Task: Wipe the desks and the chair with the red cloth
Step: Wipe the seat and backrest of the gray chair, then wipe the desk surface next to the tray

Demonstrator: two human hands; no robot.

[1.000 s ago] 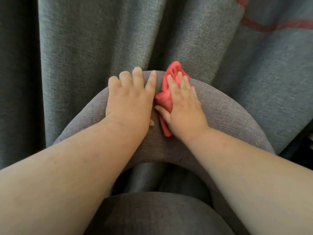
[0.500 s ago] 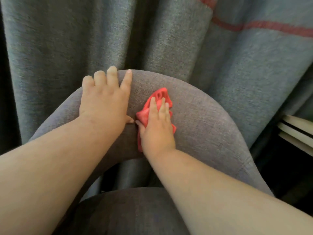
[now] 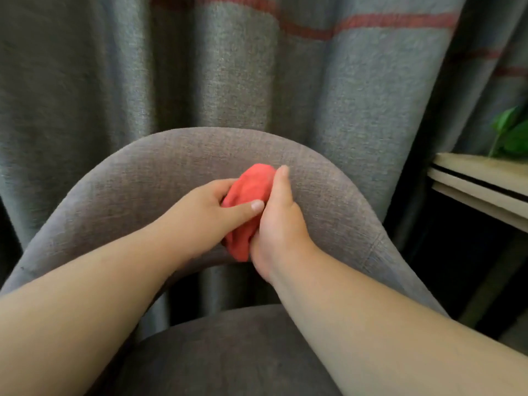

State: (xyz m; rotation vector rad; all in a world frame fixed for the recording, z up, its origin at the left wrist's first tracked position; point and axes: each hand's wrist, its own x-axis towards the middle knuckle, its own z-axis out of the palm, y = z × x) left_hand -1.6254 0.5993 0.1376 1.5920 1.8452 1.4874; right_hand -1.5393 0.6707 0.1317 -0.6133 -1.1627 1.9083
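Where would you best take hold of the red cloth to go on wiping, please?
Probably the bunched middle of the red cloth, from above: it sits wadded against the chair backrest, with the left hand and right hand closed on its sides.

We see a curved grey chair back [image 3: 177, 178] covered in rough, matt woven cloth. The soft red cloth [image 3: 251, 195] looks crumpled and matt. The grey-blue curtain with red stripes [image 3: 257, 72] is coarse woven fabric. The pale desk edge [image 3: 480, 181] looks smooth.
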